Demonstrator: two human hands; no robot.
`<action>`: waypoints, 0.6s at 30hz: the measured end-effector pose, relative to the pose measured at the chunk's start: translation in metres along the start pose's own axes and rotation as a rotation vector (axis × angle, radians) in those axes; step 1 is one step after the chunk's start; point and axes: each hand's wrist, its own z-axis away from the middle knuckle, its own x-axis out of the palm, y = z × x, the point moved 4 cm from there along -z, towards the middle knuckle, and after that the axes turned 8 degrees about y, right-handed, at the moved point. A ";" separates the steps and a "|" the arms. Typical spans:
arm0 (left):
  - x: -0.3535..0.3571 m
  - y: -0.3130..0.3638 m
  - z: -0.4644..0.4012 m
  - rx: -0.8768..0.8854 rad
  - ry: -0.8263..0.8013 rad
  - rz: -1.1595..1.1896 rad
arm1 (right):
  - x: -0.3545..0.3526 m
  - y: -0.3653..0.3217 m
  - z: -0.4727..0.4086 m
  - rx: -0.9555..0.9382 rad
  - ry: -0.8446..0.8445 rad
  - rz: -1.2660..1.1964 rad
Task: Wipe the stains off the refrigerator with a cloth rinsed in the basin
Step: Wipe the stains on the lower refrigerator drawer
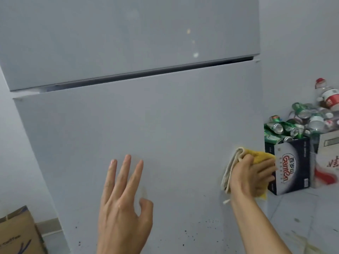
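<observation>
A pale grey refrigerator (139, 125) fills most of the view, its upper door and lower door split by a dark slanting gap. On the upper door, toward its right side, sit a few small yellowish and whitish stains (195, 54), one above another. Low on the lower door a scatter of tiny dark specks (207, 226) shows near the bottom of the view. The left hand (124, 204) is raised in front of the lower door with its fingers straight and spread, the thumb bent slightly inward, holding nothing; whether the fingertips touch the door cannot be told. The right hand (253, 175) is at the right edge of the lower door, its fingers curled round a bunched cloth (238, 162) that is yellow on one side and cream-white on the other, with cream folds hanging down against the door edge beside the wrist. The cloth lies at the door's right margin, well below the stains on the upper door and above the dark specks. Just right of the refrigerator, on the light tiled floor (293, 208), stands a dark carton (291, 162) with a red and white logo, heaped with crushed green cans (282, 129) and clear plastic bottles (328, 96); a white box (328, 158) stands beside it. At the lower left corner a brown cardboard box (18, 233) stands against the wall.
</observation>
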 end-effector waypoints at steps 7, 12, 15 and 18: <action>0.012 0.020 -0.005 -0.074 -0.016 -0.154 | 0.020 -0.014 0.061 -1.048 -0.081 0.231; 0.009 0.016 -0.005 -0.063 0.035 -0.150 | -0.001 0.004 -0.020 -1.147 -0.008 0.307; 0.003 0.011 -0.007 -0.076 0.045 -0.144 | 0.001 -0.003 -0.022 -0.681 0.015 0.192; -0.007 0.005 -0.010 -0.124 0.062 -0.164 | 0.012 -0.040 0.006 -0.647 0.014 0.194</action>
